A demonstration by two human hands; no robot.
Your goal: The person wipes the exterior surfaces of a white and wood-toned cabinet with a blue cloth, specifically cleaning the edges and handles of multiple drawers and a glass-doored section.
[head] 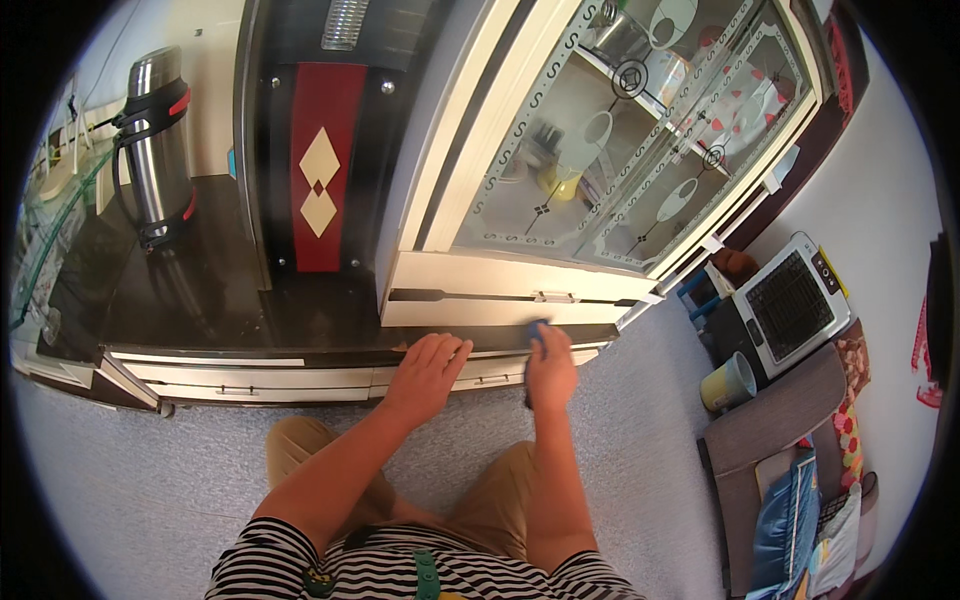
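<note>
My right hand (553, 367) grips a dark blue cloth (537, 329) at the front edge of the black cabinet top (330, 319). Part of the cloth hangs below my fingers, in front of the lower drawers. To the left, my left hand (426, 376) rests on the same edge with nothing in it, its fingers slightly apart. Just beyond both hands stands the cream upper cabinet (457, 315), whose drawer has a metal handle (555, 297). Below the black top run cream drawers (315, 379) with bar handles.
A steel vacuum flask (157, 150) stands on the black top at left, near a glass tank (45, 255). Patterned glass doors (555, 172) rise ahead. At right are an air cooler (787, 304), a bin (727, 382) and a grey sofa (780, 409) with cushions.
</note>
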